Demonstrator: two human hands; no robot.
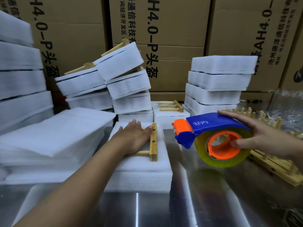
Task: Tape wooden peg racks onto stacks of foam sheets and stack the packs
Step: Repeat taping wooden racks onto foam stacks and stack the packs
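Nearest me the shiny desk (pixel 188 202) carries a foam stack (pixel 141 169) at frame centre, with the peg rack (pixel 153 145) lying on top under my left hand (pixel 136 136), fingers laid flat. At right my right hand (pixel 265 138) grips the tape dispenser (pixel 213 133), off the foam. If my pressing hand slackens, the tape's pull could drag the rack askew.

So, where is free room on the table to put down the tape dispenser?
For the tape dispenser in the right hand: bare table between the foam stack under the left hand and the loose wooden racks on the right, also along the near edge. Crowded: foam sheets left, finished packs behind.
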